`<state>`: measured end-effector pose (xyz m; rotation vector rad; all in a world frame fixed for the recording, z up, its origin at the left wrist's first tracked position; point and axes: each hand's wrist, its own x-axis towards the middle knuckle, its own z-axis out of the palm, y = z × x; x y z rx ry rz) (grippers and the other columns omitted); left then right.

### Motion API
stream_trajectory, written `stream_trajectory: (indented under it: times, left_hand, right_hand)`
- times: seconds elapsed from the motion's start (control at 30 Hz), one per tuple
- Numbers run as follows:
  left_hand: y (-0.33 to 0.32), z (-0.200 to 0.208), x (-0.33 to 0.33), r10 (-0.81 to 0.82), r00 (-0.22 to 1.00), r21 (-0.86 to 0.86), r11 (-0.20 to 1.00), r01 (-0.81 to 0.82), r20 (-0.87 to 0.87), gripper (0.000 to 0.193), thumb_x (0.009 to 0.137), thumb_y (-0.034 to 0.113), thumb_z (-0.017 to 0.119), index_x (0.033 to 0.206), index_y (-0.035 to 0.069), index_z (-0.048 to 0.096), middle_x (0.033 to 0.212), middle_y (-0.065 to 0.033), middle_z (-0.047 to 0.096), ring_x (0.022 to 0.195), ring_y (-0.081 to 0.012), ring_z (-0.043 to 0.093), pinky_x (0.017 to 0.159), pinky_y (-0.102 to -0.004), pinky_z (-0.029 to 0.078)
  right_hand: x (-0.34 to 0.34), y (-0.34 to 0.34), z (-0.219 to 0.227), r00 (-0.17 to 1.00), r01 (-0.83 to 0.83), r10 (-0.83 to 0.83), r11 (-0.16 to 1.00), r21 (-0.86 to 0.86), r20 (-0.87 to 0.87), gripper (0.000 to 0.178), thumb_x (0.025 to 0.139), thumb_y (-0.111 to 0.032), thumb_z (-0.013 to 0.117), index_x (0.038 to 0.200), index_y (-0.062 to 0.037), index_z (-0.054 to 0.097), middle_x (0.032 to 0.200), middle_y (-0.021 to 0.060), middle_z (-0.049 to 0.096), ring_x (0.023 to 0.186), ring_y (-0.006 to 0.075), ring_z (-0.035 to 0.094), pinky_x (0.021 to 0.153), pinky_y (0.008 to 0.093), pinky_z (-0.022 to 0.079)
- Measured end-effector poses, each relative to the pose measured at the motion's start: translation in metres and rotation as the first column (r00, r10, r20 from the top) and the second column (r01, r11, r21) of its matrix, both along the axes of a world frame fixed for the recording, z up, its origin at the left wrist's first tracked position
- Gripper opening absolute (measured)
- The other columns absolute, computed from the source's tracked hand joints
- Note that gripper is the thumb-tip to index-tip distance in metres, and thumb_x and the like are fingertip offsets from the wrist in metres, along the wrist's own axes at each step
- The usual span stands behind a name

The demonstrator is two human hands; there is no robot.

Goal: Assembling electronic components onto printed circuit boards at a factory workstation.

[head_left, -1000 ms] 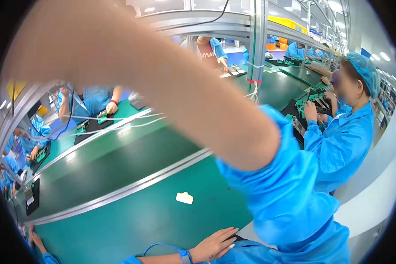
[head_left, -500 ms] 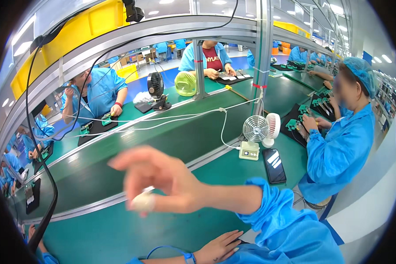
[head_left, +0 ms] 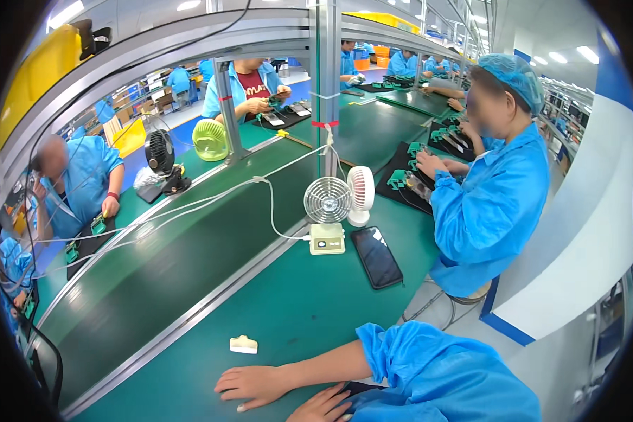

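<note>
My right hand [head_left: 254, 385] lies palm down on the green tabletop, fingers stretched out and apart, holding nothing. Just beyond its fingers sits a small cream clip-like piece [head_left: 243, 344], not touched by the hand. At the lower edge my left hand [head_left: 321, 406] rests flat beside the right forearm, its fingers extended and partly cut off by the frame. A dark mat or cloth [head_left: 362, 387] shows in part by the left fingertips, mostly covered by my blue sleeve.
Ahead stand a small fan [head_left: 328, 200] on a cream base, a white fan [head_left: 361, 190] and a black phone [head_left: 377, 257]. A green conveyor belt [head_left: 183, 274] runs beyond a metal rail. On the right a co-worker [head_left: 492, 183] handles green parts over a black mat [head_left: 405, 184].
My right hand has come down from mid-air to the tabletop and opened. The cream piece now lies on the table; a pale thing was at the thumb before. The view has turned right.
</note>
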<state>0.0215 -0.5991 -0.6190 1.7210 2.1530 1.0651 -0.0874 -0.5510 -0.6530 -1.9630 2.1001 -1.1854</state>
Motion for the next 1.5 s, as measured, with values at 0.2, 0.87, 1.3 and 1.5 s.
stream_trajectory:
  times: [0.2, 0.87, 1.3, 1.5]
  left_hand:
    - [-0.003, -0.004, 0.001, 0.020, 0.999, -0.064, 0.998, -0.018, 0.026, 0.037, 0.087, 0.016, 0.055, 0.117, -0.004, 0.054, 0.125, -0.0211, 0.050, 0.127, -0.0378, 0.038, 0.103, -0.0467, 0.034]
    - [0.000, 0.006, 0.001, 0.061, 0.998, -0.060, 0.996, -0.060, 0.019, 0.031, 0.086, 0.016, 0.057, 0.108, -0.005, 0.060, 0.118, -0.0205, 0.056, 0.125, -0.0364, 0.042, 0.102, -0.0454, 0.037]
    - [-0.003, 0.001, 0.001, 0.089, 0.996, -0.033, 0.996, -0.089, 0.009, 0.033, 0.088, 0.018, 0.056, 0.111, -0.006, 0.057, 0.118, -0.0215, 0.055, 0.125, -0.0357, 0.041, 0.102, -0.0444, 0.037]
    - [-0.005, -0.019, -0.001, 0.043, 0.999, -0.020, 0.999, -0.043, 0.001, 0.029, 0.087, 0.013, 0.051, 0.106, -0.008, 0.056, 0.126, -0.0212, 0.047, 0.131, -0.0347, 0.032, 0.108, -0.0432, 0.029]
  right_hand:
    - [-0.001, -0.005, -0.007, 1.000, 0.017, -0.017, 0.990, -0.143, 0.004, 0.030, 0.079, -0.021, 0.063, 0.100, -0.0009, 0.052, 0.116, 0.0169, 0.048, 0.113, 0.0324, 0.044, 0.100, 0.0427, 0.034]
    - [-0.002, -0.001, -0.007, 0.999, 0.016, -0.012, 0.989, -0.144, 0.033, 0.028, 0.080, -0.018, 0.063, 0.099, 0.0001, 0.054, 0.118, 0.0171, 0.049, 0.115, 0.0322, 0.044, 0.101, 0.0411, 0.035]
    - [-0.001, 0.003, 0.005, 0.999, 0.022, -0.020, 0.999, -0.033, 0.037, 0.029, 0.086, -0.021, 0.058, 0.105, -0.0009, 0.051, 0.125, 0.0156, 0.047, 0.120, 0.0307, 0.043, 0.105, 0.0416, 0.032]
    - [-0.004, 0.002, 0.011, 1.000, 0.011, -0.012, 0.998, 0.064, 0.015, 0.034, 0.086, -0.022, 0.058, 0.113, -0.0015, 0.052, 0.128, 0.0143, 0.047, 0.121, 0.0286, 0.044, 0.105, 0.0414, 0.033]
